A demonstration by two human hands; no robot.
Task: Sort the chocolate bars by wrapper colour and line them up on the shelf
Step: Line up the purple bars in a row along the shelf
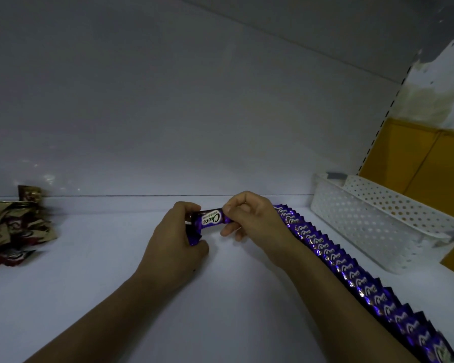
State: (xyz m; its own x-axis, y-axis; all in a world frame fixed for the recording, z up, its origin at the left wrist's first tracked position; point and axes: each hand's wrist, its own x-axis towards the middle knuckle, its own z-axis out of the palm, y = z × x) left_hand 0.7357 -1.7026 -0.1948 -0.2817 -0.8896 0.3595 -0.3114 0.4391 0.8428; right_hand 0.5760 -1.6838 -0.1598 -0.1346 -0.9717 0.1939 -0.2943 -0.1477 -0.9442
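Chocolate bar (211, 219) (purple wrapper) between left hand (176, 237) and right hand (252, 218)

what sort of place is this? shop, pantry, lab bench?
Probably shop display shelving, maybe a mock-up: a white shelf with a slotted upright on the right, a long row of purple chocolate bars lined front to back, and a perforated white basket beside it.

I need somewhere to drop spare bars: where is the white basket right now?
In the head view, the basket stands on the right side of the shelf, just right of the purple row, its far end near the back wall.
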